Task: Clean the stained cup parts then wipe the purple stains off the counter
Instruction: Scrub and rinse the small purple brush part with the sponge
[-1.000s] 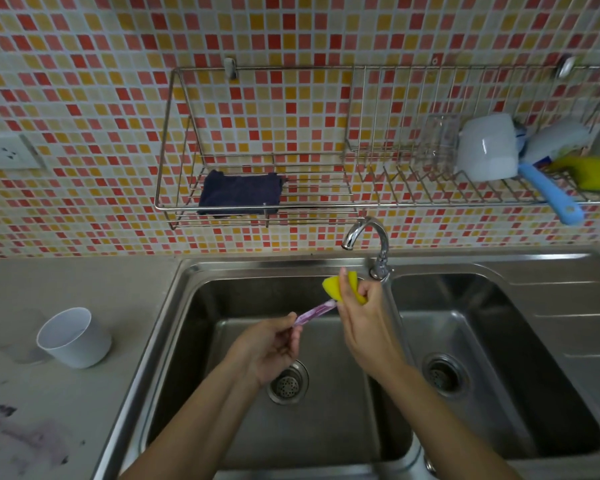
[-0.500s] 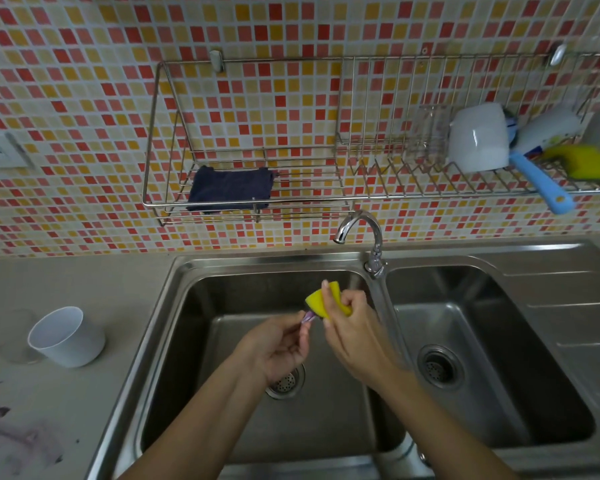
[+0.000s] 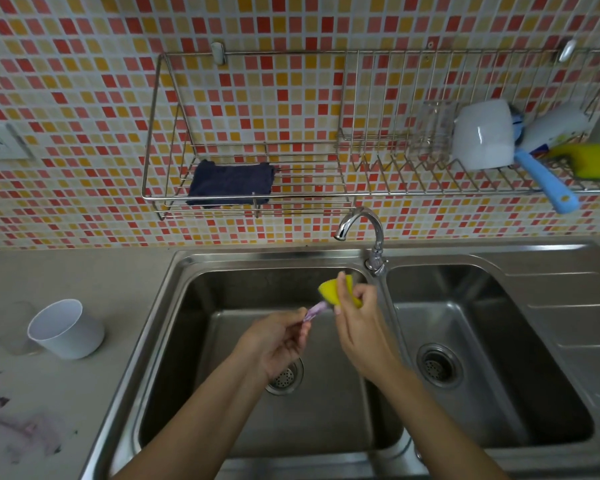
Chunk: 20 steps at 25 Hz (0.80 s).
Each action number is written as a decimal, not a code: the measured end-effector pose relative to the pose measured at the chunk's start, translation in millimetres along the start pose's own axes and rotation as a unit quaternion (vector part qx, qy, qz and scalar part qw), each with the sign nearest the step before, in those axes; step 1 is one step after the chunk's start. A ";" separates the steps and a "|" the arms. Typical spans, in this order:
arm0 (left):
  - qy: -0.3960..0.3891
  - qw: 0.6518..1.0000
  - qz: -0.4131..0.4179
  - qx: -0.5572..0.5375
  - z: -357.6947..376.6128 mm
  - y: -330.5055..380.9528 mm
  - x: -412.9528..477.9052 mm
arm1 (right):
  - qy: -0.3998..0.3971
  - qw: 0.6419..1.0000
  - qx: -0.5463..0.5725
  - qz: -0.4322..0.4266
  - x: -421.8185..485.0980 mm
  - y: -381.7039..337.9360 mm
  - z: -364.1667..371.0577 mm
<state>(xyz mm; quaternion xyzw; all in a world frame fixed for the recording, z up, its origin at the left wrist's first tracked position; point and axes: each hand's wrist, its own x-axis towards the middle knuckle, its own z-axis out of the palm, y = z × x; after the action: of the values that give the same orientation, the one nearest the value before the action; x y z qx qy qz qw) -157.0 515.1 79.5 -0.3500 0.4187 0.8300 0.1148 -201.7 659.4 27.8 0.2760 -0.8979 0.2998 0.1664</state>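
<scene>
We are mid-way through the first stage. Over the left basin of the sink (image 3: 329, 259), our left hand (image 3: 278, 341) pinches one end of a purple-stained straw (image 3: 315, 310) between thumb and fingertips, while our right hand (image 3: 361, 327) keeps its fingers clamped around a yellow sponge (image 3: 333, 292) folded over the straw's far end. The white cup (image 3: 66, 329) lies tilted on the counter (image 3: 84, 271) near the sink's left edge; we cannot tell whether it is clean. The purple stains (image 3: 14, 431) at the counter's front left corner remain unwiped.
</scene>
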 end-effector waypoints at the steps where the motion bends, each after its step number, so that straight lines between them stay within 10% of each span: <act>1: 0.009 0.998 0.048 0.038 0.1 -2.6 0.6 | 0.006 1.000 0.003 0.023 0.7 0.6 -1.5; 6: 0.079 0.831 0.373 0.405 -11.3 -19.4 5.3 | 0.005 1.000 0.002 0.029 -6.8 -2.0 -1.0; 13: 0.115 0.677 0.532 0.496 -15.6 -39.7 12.5 | 0.018 0.997 0.030 0.070 -17.0 1.3 0.4; 20: 0.107 0.699 0.534 0.464 -14.2 -39.4 14.0 | 0.005 0.998 0.024 0.054 -20.4 1.7 3.2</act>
<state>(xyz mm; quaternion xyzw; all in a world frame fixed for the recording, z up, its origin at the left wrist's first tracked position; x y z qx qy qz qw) -141.3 527.3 40.1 -0.0569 0.8769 0.4094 -0.2456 -187.0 666.6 15.1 0.2293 -0.9033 0.3314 0.1473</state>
